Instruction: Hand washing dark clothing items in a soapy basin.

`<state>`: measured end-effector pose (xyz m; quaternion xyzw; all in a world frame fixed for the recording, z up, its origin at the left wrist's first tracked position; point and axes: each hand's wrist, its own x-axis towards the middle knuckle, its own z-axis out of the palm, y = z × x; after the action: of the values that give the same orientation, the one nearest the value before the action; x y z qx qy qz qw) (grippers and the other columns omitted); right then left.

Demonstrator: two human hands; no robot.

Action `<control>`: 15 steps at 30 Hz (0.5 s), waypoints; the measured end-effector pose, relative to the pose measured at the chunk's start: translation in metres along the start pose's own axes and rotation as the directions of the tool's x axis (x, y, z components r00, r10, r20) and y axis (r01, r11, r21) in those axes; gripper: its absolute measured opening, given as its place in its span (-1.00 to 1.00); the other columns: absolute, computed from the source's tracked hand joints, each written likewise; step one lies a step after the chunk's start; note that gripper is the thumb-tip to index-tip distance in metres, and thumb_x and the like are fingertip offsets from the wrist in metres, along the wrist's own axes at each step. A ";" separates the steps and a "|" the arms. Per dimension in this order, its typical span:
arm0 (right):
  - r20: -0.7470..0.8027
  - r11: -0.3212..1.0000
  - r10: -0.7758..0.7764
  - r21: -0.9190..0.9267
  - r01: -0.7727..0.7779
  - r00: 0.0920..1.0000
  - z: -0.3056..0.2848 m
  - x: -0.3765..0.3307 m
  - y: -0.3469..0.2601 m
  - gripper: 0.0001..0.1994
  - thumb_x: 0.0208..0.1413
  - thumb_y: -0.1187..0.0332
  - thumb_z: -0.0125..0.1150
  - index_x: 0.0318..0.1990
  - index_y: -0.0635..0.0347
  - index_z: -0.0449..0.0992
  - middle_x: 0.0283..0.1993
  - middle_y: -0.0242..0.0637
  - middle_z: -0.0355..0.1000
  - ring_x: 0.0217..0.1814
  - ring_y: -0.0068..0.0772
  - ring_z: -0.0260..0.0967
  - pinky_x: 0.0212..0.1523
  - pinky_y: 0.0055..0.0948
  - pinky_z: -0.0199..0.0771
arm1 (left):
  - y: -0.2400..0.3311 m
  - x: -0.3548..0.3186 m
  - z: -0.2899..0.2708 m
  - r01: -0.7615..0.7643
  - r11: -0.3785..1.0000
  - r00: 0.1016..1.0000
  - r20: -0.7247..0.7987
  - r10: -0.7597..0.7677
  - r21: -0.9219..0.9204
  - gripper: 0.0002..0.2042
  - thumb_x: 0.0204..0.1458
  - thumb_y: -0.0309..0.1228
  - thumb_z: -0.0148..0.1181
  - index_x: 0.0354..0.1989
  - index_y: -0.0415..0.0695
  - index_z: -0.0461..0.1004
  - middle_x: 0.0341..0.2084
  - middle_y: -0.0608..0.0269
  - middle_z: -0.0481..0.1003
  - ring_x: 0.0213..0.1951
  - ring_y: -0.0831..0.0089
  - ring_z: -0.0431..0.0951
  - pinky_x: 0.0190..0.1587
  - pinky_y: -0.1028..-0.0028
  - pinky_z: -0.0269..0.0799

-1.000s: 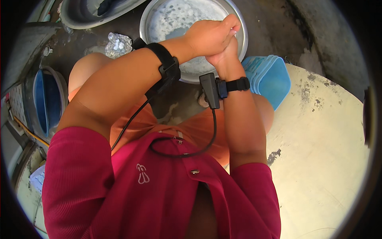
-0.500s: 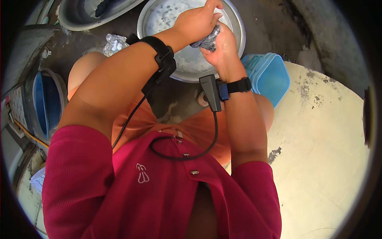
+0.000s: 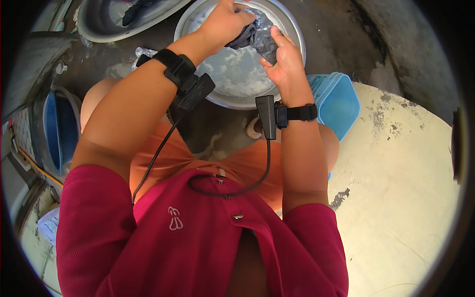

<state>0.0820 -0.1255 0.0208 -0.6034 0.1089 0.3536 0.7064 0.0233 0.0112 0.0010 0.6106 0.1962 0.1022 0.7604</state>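
A bunched, wet, dark grey cloth (image 3: 260, 35) with pale suds on it is stretched between my two hands, above the metal basin (image 3: 301, 44). Its exact kind I cannot make out. My left hand (image 3: 222, 25) grips the left part, thumb lying over the fabric. At the right end, my right hand (image 3: 288, 58) holds the cloth between thumb and fingers, most of the fingers hidden beneath. Cloudy, foamy water (image 3: 237, 76) lies in the basin.
Another metal basin (image 3: 101, 33), with dark cloth (image 3: 132, 14) in it, stands at the far left. A light blue bucket (image 3: 341, 104) is by my right knee, beside a pale, worn slab (image 3: 396, 188). Dark blue tubs (image 3: 53, 131) stand left. A crumpled clear bag (image 3: 143, 53) lies near my left forearm.
My hands have moved apart, the left one to the left, and the cloth has opened out from a tight bunch between them. More of the cloth now shows.
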 end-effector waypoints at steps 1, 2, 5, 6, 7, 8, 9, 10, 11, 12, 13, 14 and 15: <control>0.084 0.998 0.055 0.003 -0.056 0.995 -0.001 0.002 0.004 -0.70 0.12 0.15 -0.01 -0.12 0.15 0.24 -0.23 -0.31 0.32 -0.25 -0.32 0.35 -0.39 -0.37 0.31 | -0.002 -0.006 0.011 -0.099 0.993 0.993 -0.053 0.102 0.060 -0.83 0.00 -0.42 0.09 -0.24 -0.14 0.32 -0.46 0.32 0.38 -0.37 0.60 0.39 -0.33 0.58 0.34; 0.062 0.996 0.079 0.031 -0.081 0.995 0.004 0.001 0.004 -0.68 0.15 0.09 -0.07 -0.13 0.15 0.24 -0.23 -0.30 0.31 -0.22 -0.32 0.33 -0.31 -0.35 0.34 | -0.002 -0.013 0.018 -0.171 0.931 0.985 0.041 0.167 0.322 -0.82 0.04 -0.33 0.04 -0.21 -0.11 0.34 -0.38 0.27 0.39 -0.32 0.51 0.43 -0.30 0.51 0.36; 0.066 0.932 0.134 0.329 -0.149 0.989 0.007 0.003 0.005 -0.63 0.16 -0.01 -0.16 -0.21 0.14 0.29 -0.26 -0.29 0.33 -0.23 -0.33 0.32 -0.29 -0.36 0.37 | -0.001 -0.040 0.043 -0.331 0.691 0.939 0.151 0.310 0.643 -0.75 0.07 -0.19 -0.02 -0.22 -0.09 0.37 -0.36 0.23 0.44 -0.35 0.32 0.46 -0.30 0.42 0.37; 0.027 0.943 0.175 0.284 -0.175 0.984 0.009 0.000 0.005 -0.64 0.15 0.02 -0.19 -0.26 0.15 0.31 -0.26 -0.27 0.34 -0.18 -0.31 0.32 -0.21 -0.36 0.39 | 0.000 -0.040 0.043 -0.327 0.691 0.940 0.148 0.307 0.644 -0.75 0.07 -0.19 -0.02 -0.22 -0.09 0.37 -0.36 0.23 0.44 -0.35 0.32 0.46 -0.30 0.42 0.37; 0.023 0.943 0.175 0.283 -0.175 0.984 0.010 0.002 0.009 -0.64 0.15 0.02 -0.19 -0.26 0.15 0.31 -0.26 -0.27 0.34 -0.18 -0.31 0.32 -0.21 -0.36 0.39 | 0.000 -0.037 0.045 -0.397 0.619 0.906 0.181 0.384 0.677 -0.72 0.07 -0.12 -0.06 -0.30 -0.09 0.39 -0.40 0.21 0.45 -0.38 0.26 0.45 -0.34 0.38 0.36; 0.116 0.918 0.162 0.346 -0.192 0.980 0.013 0.004 0.014 -0.69 0.15 0.07 -0.20 -0.25 0.11 0.31 -0.27 -0.32 0.34 -0.24 -0.35 0.32 -0.34 -0.37 0.38 | 0.001 -0.034 0.045 -0.461 0.539 0.864 0.217 0.455 0.705 -0.67 0.06 -0.06 -0.09 -0.37 -0.09 0.41 -0.44 0.20 0.46 -0.41 0.19 0.44 -0.38 0.34 0.36; 0.205 0.889 0.140 0.405 -0.214 0.969 0.015 0.006 0.020 -0.74 0.15 0.11 -0.21 -0.25 0.06 0.32 -0.29 -0.36 0.34 -0.29 -0.39 0.32 -0.48 -0.39 0.38 | 0.003 -0.026 0.039 -0.462 0.542 0.864 0.218 0.454 0.702 -0.67 0.06 -0.06 -0.09 -0.37 -0.09 0.41 -0.44 0.20 0.46 -0.41 0.19 0.44 -0.38 0.34 0.36; 0.035 0.968 0.214 0.129 -0.216 0.976 0.033 -0.008 0.016 -0.83 0.11 0.20 -0.21 -0.37 0.04 0.28 -0.43 -0.42 0.26 -0.44 -0.48 0.20 -0.66 -0.51 0.10 | 0.007 -0.014 0.024 -0.329 0.538 0.924 0.145 0.355 0.776 -0.65 0.07 -0.05 -0.11 -0.44 -0.09 0.41 -0.50 0.20 0.46 -0.44 0.18 0.44 -0.42 0.32 0.34; 0.033 0.969 0.212 0.126 -0.215 0.977 0.032 -0.008 0.015 -0.83 0.11 0.20 -0.21 -0.37 0.04 0.28 -0.43 -0.42 0.26 -0.44 -0.48 0.20 -0.66 -0.51 0.10 | 0.010 -0.007 0.018 -0.201 0.520 0.963 0.070 0.260 0.830 -0.62 0.07 -0.04 -0.13 -0.50 -0.09 0.41 -0.56 0.21 0.46 -0.47 0.18 0.45 -0.46 0.31 0.33; 0.060 0.973 0.215 0.075 -0.219 0.975 0.031 -0.007 0.014 -0.82 0.12 0.20 -0.22 -0.38 0.03 0.27 -0.44 -0.45 0.25 -0.47 -0.52 0.18 -0.72 -0.53 0.01 | 0.009 -0.005 0.018 -0.208 0.553 0.955 0.045 0.293 0.807 -0.61 0.07 -0.03 -0.14 -0.54 -0.10 0.40 -0.61 0.20 0.45 -0.50 0.17 0.44 -0.49 0.29 0.31; 0.090 0.973 0.226 0.025 -0.229 0.970 0.034 -0.010 0.013 -0.81 0.14 0.20 -0.24 -0.39 0.02 0.27 -0.45 -0.49 0.24 -0.50 -0.55 0.15 -0.77 -0.55 -0.07 | 0.009 -0.008 0.019 -0.203 0.554 0.956 0.042 0.290 0.807 -0.61 0.07 -0.03 -0.14 -0.54 -0.10 0.40 -0.61 0.20 0.45 -0.50 0.17 0.44 -0.49 0.29 0.31; 0.030 0.979 0.205 0.017 -0.205 0.978 0.035 -0.013 0.008 -0.80 0.14 0.19 -0.25 -0.38 0.02 0.28 -0.50 -0.48 0.25 -0.58 -0.53 0.14 -0.78 -0.57 -0.07 | 0.008 -0.010 0.023 -0.232 0.561 0.961 0.097 0.259 0.795 -0.61 0.07 -0.03 -0.14 -0.53 -0.10 0.40 -0.59 0.19 0.45 -0.49 0.16 0.44 -0.48 0.28 0.32; 0.032 0.978 0.209 0.016 -0.210 0.977 0.038 -0.017 0.005 -0.80 0.14 0.19 -0.25 -0.38 0.02 0.28 -0.50 -0.48 0.25 -0.58 -0.53 0.14 -0.78 -0.57 -0.07 | 0.007 -0.014 0.027 -0.259 0.569 0.962 0.152 0.228 0.781 -0.61 0.07 -0.03 -0.15 -0.53 -0.10 0.40 -0.58 0.18 0.46 -0.49 0.15 0.44 -0.47 0.28 0.33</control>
<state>0.0564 -0.0962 0.0362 -0.5763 0.1646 0.4341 0.6726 0.0230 -0.0169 0.0153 0.9066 0.1220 0.0977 0.3920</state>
